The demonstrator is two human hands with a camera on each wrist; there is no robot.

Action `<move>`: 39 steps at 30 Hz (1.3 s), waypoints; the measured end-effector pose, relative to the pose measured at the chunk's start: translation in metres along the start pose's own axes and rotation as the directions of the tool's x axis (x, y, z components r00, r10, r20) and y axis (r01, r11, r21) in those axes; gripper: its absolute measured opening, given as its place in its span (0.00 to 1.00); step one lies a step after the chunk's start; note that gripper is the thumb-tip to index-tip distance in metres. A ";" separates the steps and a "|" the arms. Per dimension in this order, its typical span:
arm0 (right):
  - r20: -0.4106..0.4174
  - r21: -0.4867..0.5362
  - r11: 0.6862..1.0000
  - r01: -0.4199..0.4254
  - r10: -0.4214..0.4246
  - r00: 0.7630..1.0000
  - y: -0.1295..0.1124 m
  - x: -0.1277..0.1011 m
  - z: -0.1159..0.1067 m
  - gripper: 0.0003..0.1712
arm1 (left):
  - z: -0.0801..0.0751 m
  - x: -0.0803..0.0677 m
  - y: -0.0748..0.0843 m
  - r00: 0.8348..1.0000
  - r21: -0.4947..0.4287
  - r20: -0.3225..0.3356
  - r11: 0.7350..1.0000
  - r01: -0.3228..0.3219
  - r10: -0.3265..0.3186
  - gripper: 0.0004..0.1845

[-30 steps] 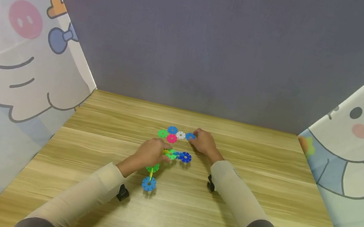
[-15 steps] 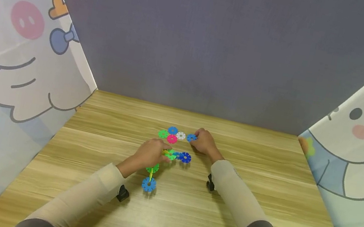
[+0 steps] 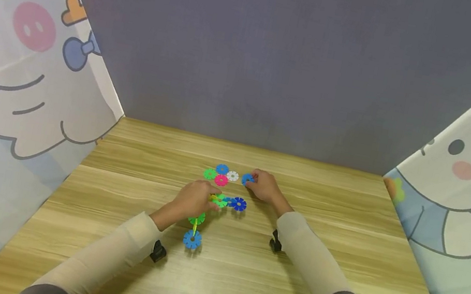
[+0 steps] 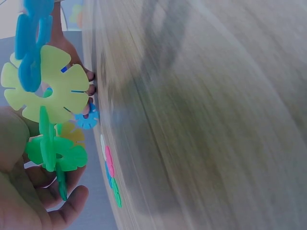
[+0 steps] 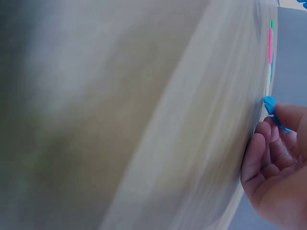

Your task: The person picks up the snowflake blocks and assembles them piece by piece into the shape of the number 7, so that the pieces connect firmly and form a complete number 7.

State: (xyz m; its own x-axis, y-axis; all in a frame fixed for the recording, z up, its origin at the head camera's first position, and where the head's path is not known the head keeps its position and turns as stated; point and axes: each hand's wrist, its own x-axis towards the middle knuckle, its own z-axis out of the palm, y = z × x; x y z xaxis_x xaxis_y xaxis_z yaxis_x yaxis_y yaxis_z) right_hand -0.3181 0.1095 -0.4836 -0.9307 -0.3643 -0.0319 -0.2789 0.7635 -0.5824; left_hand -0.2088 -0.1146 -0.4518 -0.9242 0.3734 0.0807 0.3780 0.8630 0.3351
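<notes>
My left hand (image 3: 192,198) grips a chain of interlocked notched plastic discs above the table. A blue disc (image 3: 192,239) hangs at its near end and a dark blue disc (image 3: 239,204) ends its right arm. Pale yellow (image 4: 74,93) and green discs (image 4: 72,154) of the chain stand at angles to each other in the left wrist view. With thumb and fingers, my right hand (image 3: 267,185) pinches a single blue disc (image 3: 247,179), tilted, just right of the loose discs. My left hand hides the chain's corner.
Beyond my left hand, a green disc (image 3: 209,174), a blue disc (image 3: 222,169), a pink disc (image 3: 221,180) and a white disc (image 3: 232,176) lie flat and close together. The wooden table (image 3: 326,194) meets a grey panel (image 3: 268,68) behind, with printed panels at both sides.
The blue disc in my right hand has shifted slightly right, away from the white disc, and its tilt has changed. My left hand and the chain stay nearly still.
</notes>
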 end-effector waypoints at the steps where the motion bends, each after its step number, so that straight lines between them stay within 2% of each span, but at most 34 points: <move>1: -0.005 0.002 1.000 0.015 -0.015 1.000 0.001 -0.001 0.001 0.13 | 0.000 0.000 0.000 1.000 0.003 0.000 1.000 0.002 -0.002 0.25; 7: -0.049 0.029 0.996 0.083 -0.082 0.995 0.005 -0.005 0.002 0.09 | 0.002 0.000 -0.002 1.000 0.000 -0.001 1.000 0.018 -0.018 0.26; 17: 0.004 0.104 0.983 0.149 -0.150 0.989 0.003 -0.024 0.000 0.07 | 0.002 -0.001 -0.001 0.999 -0.009 0.002 0.999 0.035 -0.035 0.26; 21: 0.007 0.089 0.978 0.187 -0.189 0.982 0.002 -0.031 0.001 0.05 | 0.002 0.000 -0.001 1.000 -0.006 0.000 1.000 0.029 -0.029 0.26; 27: -0.004 0.014 0.971 0.239 -0.239 0.971 0.002 -0.041 0.000 0.04 | 0.002 0.000 -0.003 1.000 -0.012 -0.009 1.000 0.025 -0.025 0.26; 39: 0.037 -0.031 0.956 0.292 -0.291 0.956 0.008 -0.057 -0.012 0.03 | -0.002 0.002 -0.005 0.996 -0.047 0.005 0.995 0.092 -0.092 0.27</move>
State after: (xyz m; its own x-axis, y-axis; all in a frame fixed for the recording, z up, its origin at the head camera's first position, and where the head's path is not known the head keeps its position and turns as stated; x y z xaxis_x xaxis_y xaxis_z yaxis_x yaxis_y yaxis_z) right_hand -0.2704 0.1426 -0.4768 -0.7999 -0.5903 0.1085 -0.5457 0.6401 -0.5408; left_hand -0.2124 -0.1186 -0.4518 -0.9548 0.2939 0.0446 0.2880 0.8770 0.3846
